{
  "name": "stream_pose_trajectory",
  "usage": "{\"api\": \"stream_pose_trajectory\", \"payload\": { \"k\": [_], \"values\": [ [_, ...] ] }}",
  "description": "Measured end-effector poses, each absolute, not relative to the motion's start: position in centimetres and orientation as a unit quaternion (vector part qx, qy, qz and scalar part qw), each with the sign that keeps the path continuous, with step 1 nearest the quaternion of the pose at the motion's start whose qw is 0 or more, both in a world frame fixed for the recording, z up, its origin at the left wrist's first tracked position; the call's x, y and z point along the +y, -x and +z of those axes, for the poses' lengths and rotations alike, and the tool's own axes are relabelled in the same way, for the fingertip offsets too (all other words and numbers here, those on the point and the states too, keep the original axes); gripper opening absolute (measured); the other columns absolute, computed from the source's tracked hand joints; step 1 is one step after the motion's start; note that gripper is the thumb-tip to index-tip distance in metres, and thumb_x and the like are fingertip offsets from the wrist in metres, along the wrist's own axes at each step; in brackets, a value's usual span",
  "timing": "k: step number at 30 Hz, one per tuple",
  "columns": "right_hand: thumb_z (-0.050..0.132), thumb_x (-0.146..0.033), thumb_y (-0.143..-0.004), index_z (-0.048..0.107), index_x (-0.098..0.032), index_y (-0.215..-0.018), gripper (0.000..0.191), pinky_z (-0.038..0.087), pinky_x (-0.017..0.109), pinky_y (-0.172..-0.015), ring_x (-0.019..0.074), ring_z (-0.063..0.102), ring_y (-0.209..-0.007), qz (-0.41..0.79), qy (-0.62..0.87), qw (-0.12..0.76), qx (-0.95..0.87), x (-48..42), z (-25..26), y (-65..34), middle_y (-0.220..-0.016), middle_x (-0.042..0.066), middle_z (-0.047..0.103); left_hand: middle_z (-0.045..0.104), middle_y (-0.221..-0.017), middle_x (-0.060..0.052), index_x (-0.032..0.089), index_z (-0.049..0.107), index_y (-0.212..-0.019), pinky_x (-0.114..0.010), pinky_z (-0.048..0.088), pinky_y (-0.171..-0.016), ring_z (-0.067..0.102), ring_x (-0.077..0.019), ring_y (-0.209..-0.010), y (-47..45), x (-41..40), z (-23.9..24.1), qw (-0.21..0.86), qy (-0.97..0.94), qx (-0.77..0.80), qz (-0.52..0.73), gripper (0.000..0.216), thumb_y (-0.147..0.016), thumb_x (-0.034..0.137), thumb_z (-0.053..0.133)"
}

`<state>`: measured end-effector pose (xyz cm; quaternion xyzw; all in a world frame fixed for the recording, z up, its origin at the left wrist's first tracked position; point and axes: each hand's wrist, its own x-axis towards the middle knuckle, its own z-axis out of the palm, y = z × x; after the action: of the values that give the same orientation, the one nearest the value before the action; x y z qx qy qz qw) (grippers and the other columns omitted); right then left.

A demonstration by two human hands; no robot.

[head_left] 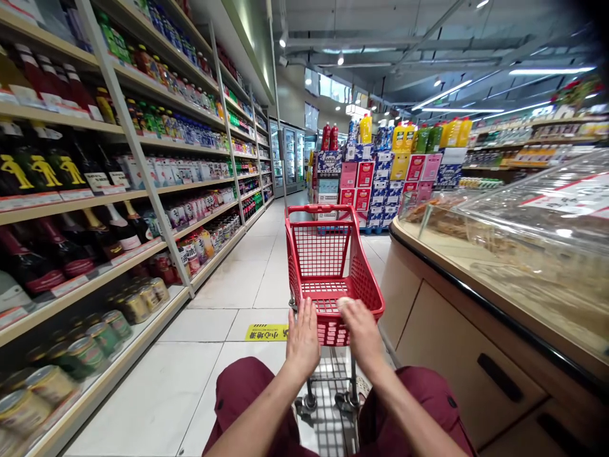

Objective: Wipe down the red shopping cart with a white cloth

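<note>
So from the head camera, the left hand (303, 339) is open and flat, fingers straight and close together, right by the near left corner of a red plastic shopping cart (368, 285). The right hand (365, 336) is over the cart's near right side, fingers bent a bit, with a small pale roundish thing (343, 301) at the fingertips. Honestly can't tell if it's gripped or just behind them, or whether either hand actually touches the cart. The basket spreads out just ahead of both hands, its crossbar (323, 208) at the far end. Just left of the left hand there's a yellow floor sticker (266, 332), and further left a long shelf unit (143, 149) full of bottles and cans. Off to the right of the right hand is a wooden display counter (428, 317) with clear plastic covers (561, 222) on top. Well ahead of the hands, big juice bottles (404, 137) sit on stacked drink cartons (364, 184). Knees in maroon trousers (245, 390) stick up below, one beside each forearm.
</note>
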<state>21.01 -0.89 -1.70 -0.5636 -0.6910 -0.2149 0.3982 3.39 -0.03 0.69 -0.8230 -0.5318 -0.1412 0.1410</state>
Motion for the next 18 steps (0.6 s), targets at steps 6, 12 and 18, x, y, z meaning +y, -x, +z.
{"api": "stream_pose_trajectory", "payload": {
  "k": [6,12,18],
  "values": [
    [0.032,-0.001,-0.078,0.052,-0.021,-0.122,0.052,0.034,0.045,-0.100,0.0222,0.032,-0.127,-0.224,0.584,0.387,-0.677,-0.8,-1.6,-21.1,-0.125,0.006,0.053,0.018,-0.146,-0.012,0.008,0.014,-0.139,-0.049,0.011,-0.108,0.005,-0.0223,-0.135,-3.5,-0.4,0.5,0.132,0.850,-0.496,-0.119,0.071,-0.072,0.013,0.039],
    [0.031,0.001,-0.076,0.048,-0.022,-0.125,0.057,0.035,0.040,-0.101,0.0191,0.031,-0.128,-0.226,0.535,0.381,-0.719,-1.1,-2.1,-22.0,-0.130,0.004,0.049,0.019,-0.145,-0.012,0.008,0.017,-0.139,-0.048,0.011,-0.108,0.009,-0.0228,-0.135,-3.9,-0.8,0.7,0.145,0.854,-0.487,-0.110,0.067,-0.075,0.016,0.038],
    [0.032,-0.001,-0.078,0.047,-0.021,-0.127,0.055,0.035,0.044,-0.100,0.0219,0.032,-0.128,-0.239,0.613,0.392,-0.643,-1.0,-1.8,-23.9,-0.126,0.007,0.052,0.018,-0.146,-0.012,0.007,0.017,-0.138,-0.048,0.011,-0.108,0.009,-0.0227,-0.135,-4.3,-1.0,0.7,0.135,0.859,-0.481,-0.112,0.066,-0.075,0.014,0.036]
  ]
}}
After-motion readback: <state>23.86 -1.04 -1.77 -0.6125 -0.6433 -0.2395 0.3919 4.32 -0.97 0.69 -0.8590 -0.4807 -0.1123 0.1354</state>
